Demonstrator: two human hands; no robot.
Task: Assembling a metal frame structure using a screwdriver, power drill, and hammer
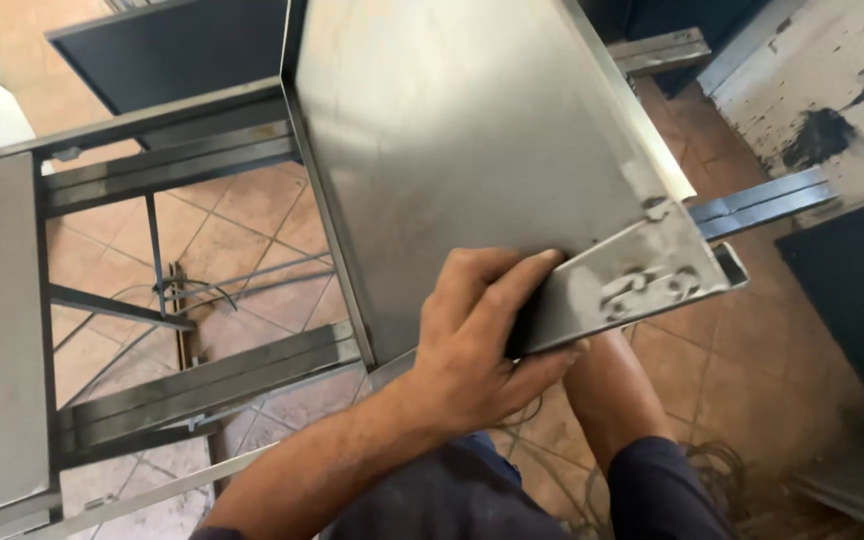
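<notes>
Head camera, looking straight down: the left hand [477, 345] is clamped on the near edge of a folded sheet-metal panel [472, 130], thumb on top, fingers curled underneath, right beside the corner bracket [642, 285] with its rough weld spots. The panel stretches up and away from that hand, bare steel with a turned-up lip on each long side.

The right hand is out of sight. Only its forearm [612, 385] shows, running under the panel just beside the left hand, so whether it grips or merely props, I cannot tell.

Left of the hand stands an open steel frame [202, 385] of angle bars over a tiled floor [242, 215], with loose wires lying below. Right of it, a dark bar [762, 200] pokes out from under the panel's edge.

The risk, as I judge it: that raw edge sits against bare fingers, and a slip could cut. With one corner held, the panel could also tip and bang onto the frame.
</notes>
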